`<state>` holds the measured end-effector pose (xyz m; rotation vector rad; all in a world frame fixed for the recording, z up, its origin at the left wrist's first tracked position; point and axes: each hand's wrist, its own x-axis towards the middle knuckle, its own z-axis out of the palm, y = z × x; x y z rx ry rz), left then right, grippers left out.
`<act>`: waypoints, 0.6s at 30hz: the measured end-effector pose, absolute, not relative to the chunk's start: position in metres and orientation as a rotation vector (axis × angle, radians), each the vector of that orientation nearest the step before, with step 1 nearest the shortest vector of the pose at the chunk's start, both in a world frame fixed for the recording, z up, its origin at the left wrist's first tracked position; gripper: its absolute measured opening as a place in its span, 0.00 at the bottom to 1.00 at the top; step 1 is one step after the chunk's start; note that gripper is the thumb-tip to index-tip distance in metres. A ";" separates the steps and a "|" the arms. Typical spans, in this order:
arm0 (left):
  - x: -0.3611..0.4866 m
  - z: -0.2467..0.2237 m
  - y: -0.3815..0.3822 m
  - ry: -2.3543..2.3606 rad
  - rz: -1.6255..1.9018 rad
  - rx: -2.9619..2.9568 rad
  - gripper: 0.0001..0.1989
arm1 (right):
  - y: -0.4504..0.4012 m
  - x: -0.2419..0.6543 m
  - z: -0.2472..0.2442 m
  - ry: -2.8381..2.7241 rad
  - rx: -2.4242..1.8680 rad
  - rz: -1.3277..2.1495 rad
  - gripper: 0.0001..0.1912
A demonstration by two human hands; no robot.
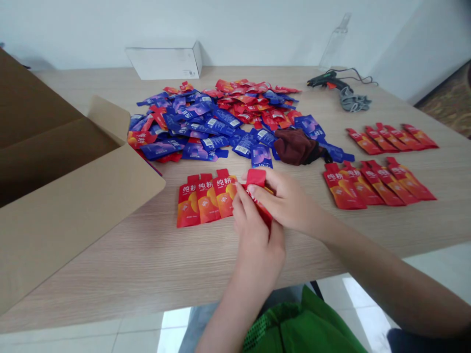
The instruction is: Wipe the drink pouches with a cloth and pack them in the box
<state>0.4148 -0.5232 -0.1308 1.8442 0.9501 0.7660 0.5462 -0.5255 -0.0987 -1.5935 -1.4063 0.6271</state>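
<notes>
Both hands are closed on one red spouted pouch (256, 177) over the middle of the table. My left hand (255, 223) grips its lower left side, and my right hand (289, 196) holds its upper right side. Its red cap end shows above my fingers, while most of its body is hidden by them. Just left of it, three red pouches (207, 198) lie overlapping in a row, labels up and caps pointing away. Behind my hands spreads a heap of blue pouches (215, 125) and red pouches (243, 93), jumbled together.
An open cardboard box (91, 201) stands at the left. Two fanned rows of red pouches, a front row (344, 189) and a back row (392, 137), lie at the right. A brown cloth bundle (296, 147), glue gun (329, 81), grey scrunchie (353, 100), clear bottle (334, 46) and white box (167, 63) are farther back.
</notes>
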 end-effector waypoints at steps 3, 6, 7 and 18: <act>0.403 -0.132 -0.510 1.051 0.601 2.103 0.34 | -0.496 0.562 -0.119 -1.375 -1.598 0.476 0.08; 0.385 -0.139 -0.489 1.165 0.602 2.329 0.23 | -0.465 0.578 -0.143 -1.411 -1.596 0.481 0.11; 0.380 -0.143 -0.483 1.188 0.597 2.393 0.21 | -0.457 0.579 -0.152 -1.435 -1.605 0.480 0.11; 0.380 -0.150 -0.488 1.079 0.571 2.735 0.25 | -0.462 0.553 -0.177 -1.660 -1.644 0.107 0.22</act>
